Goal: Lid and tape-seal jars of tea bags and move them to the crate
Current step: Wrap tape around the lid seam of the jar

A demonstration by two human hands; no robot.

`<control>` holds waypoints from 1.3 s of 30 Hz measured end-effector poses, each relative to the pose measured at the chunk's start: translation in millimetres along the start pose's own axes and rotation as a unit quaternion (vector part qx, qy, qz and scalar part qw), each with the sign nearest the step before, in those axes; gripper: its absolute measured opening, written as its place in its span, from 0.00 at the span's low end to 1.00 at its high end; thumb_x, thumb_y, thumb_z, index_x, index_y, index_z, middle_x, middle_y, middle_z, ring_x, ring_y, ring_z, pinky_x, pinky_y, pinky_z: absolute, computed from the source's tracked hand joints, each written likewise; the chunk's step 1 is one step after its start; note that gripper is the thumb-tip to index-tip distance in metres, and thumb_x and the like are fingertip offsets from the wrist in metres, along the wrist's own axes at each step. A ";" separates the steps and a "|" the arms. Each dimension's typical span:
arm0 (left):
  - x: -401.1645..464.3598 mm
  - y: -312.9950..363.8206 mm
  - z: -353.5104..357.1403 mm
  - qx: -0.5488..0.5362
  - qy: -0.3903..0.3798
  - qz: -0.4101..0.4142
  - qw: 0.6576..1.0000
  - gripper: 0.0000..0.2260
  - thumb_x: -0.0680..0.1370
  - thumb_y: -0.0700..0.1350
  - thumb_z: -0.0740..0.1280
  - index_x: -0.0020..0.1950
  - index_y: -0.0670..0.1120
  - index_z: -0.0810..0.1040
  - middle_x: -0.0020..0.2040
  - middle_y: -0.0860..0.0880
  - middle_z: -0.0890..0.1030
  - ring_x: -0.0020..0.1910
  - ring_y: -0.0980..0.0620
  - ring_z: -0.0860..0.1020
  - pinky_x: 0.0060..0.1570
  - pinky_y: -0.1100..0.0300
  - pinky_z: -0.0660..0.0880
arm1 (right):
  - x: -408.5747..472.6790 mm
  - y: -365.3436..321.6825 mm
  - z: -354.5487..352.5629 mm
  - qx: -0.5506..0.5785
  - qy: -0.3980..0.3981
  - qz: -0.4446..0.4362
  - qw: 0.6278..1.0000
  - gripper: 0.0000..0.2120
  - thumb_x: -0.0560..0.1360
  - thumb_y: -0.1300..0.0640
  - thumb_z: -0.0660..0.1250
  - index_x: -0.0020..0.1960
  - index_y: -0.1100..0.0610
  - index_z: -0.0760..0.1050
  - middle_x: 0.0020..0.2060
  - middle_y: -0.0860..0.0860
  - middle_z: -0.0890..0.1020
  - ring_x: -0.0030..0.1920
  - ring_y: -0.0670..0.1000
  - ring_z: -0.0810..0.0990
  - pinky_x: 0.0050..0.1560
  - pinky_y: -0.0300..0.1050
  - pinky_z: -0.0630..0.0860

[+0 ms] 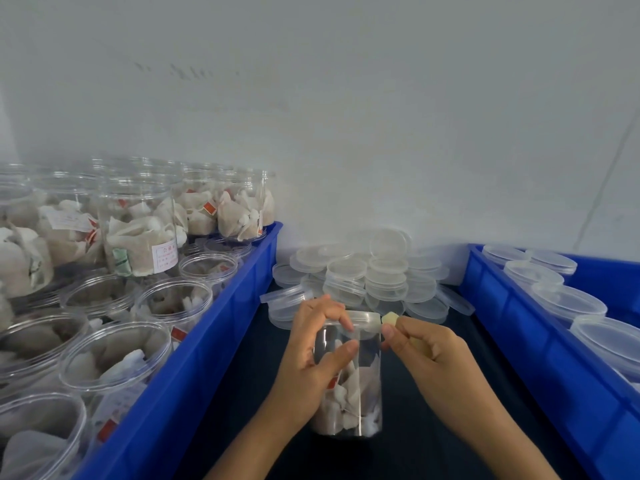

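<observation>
A clear jar [349, 386] of tea bags stands on the dark table in front of me, with a clear lid [362, 320] on it. My left hand [317, 348] grips the jar near its top, thumb on the wall and fingers on the lid's rim. My right hand [420, 348] pinches a small yellowish piece of tape [388, 319] against the right edge of the lid.
A blue crate [221, 327] on the left holds several open jars [138, 230] of tea bags, some stacked. A pile of loose clear lids [367, 275] lies behind the jar. A blue crate [519, 327] on the right holds lidded jars [568, 301]. A white wall is behind.
</observation>
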State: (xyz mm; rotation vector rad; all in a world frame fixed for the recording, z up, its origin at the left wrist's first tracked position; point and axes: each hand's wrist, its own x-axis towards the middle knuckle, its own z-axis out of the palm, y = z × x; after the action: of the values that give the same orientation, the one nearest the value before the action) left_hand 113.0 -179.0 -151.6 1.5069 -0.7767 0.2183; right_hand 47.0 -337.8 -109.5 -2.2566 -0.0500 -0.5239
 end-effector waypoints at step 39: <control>2.8 1.4 -0.9 0.065 0.059 0.006 0.996 0.09 0.78 0.51 0.63 0.48 0.46 0.75 0.54 0.61 0.81 0.55 0.61 0.79 0.54 0.62 0.76 | 12.8 -14.4 -1.6 -0.054 -0.037 0.072 0.995 0.18 0.77 0.44 0.63 0.31 0.49 0.74 0.21 0.46 0.70 0.24 0.43 0.65 0.31 0.42 0.67</control>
State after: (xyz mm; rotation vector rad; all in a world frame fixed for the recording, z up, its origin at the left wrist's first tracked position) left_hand 114.6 -178.9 -148.7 1.5972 -0.6879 0.3700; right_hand 55.2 -330.8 -93.4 -2.3629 0.1043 -0.3743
